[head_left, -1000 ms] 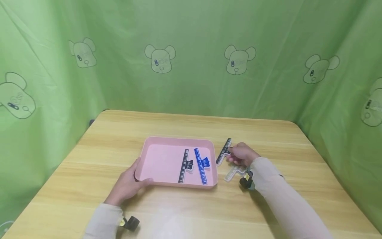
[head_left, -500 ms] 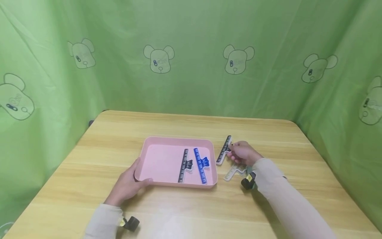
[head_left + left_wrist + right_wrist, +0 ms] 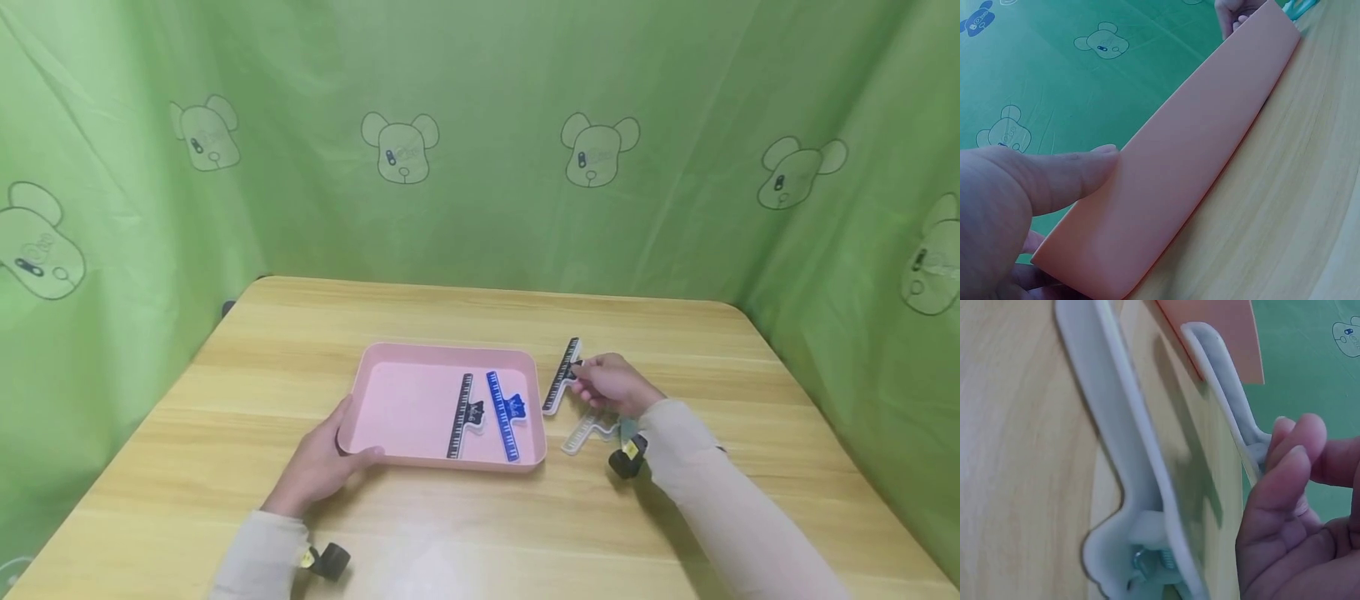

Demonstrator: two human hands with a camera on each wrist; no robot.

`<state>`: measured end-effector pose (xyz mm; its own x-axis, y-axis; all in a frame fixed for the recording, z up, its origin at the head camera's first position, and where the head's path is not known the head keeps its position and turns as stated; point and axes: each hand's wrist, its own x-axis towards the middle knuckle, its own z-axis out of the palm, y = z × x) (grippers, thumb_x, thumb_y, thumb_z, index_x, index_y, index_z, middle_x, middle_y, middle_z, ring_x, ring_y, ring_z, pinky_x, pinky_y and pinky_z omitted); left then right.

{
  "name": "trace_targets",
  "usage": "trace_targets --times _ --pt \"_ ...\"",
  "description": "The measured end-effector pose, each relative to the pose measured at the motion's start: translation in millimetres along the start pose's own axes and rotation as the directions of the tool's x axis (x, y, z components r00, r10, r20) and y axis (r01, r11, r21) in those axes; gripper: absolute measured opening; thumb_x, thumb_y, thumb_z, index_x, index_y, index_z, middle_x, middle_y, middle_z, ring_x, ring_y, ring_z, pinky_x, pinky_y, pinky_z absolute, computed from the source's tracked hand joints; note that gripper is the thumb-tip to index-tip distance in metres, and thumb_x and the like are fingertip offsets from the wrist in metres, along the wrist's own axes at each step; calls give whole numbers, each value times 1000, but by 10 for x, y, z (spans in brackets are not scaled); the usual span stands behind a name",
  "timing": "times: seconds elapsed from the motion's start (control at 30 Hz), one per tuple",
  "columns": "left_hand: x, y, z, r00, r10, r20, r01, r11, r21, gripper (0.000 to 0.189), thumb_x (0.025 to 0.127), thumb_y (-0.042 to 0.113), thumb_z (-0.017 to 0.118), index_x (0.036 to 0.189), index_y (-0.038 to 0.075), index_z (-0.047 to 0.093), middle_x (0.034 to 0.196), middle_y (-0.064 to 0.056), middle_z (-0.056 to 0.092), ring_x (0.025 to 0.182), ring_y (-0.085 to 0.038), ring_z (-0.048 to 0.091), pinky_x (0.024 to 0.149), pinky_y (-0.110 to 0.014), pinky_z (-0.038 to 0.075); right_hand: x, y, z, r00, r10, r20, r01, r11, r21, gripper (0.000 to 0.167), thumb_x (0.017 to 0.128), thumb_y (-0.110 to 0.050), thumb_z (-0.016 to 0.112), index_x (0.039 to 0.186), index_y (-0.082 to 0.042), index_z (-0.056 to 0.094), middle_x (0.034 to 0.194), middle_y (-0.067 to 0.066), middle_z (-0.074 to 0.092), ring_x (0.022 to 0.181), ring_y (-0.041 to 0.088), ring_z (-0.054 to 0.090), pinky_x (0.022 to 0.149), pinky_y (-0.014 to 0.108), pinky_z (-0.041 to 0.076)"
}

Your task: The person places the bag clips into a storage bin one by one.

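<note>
Gripping a clip (image 3: 563, 375) (black only in head view) is the right hand (image 3: 614, 383); the left (image 3: 321, 463), a tray (image 3: 405, 410).

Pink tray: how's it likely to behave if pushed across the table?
The pink tray is probably stiff: its long near wall looks straight where the left hand grips a corner. It's unlikely to tip, being wide and shallow. The blue clip and black clip lying inside may slide.
</note>
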<state>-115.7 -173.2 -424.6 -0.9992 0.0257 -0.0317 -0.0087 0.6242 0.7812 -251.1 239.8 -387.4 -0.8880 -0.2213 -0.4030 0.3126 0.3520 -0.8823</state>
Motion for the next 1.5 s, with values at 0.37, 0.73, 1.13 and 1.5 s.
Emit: trace_targets --times 0.37,0.73,1.13,1.5 --pt "0 -25 21 1000 -2 0 2 1000 -3 102 80 42 77 154 5 20 152 -23 31 136 -45 32 110 -59 26 -51 -37 4 999 -37 1 37 999 -18 20 103 -16 45 106 3 50 78 2 60 60 5 51 53 16 46" --pt "-9 -2 -1 1000 -1 2 1 1000 -3 102 80 44 76 154 2 19 151 -25 31 135 -46 32 108 -61 27 -98 -111 27 998 -67 15 68 996 -53 20 103 -16 44 106 4 47 80 3 61 61 6 52 54 18 46" --pt "-2 16 -8 1000 13 7 -13 1000 0 102 81 42 77 154 3 19 151 -25 31 135 -46 33 109 -60 27 -107 -102 55 996 -86 21 87 995 -38 21 103 -16 44 107 5 49 81 4 61 63 7 52 56 18 47" --pt "0 -19 7 1000 12 7 -12 1000 3 102 80 41 77 154 2 18 151 -25 31 136 -45 32 109 -59 27 -150 -143 96 994 -106 26 107 993 -41 21 103 -16 44 105 4 48 80 4 61 61 7 52 54 19 47"
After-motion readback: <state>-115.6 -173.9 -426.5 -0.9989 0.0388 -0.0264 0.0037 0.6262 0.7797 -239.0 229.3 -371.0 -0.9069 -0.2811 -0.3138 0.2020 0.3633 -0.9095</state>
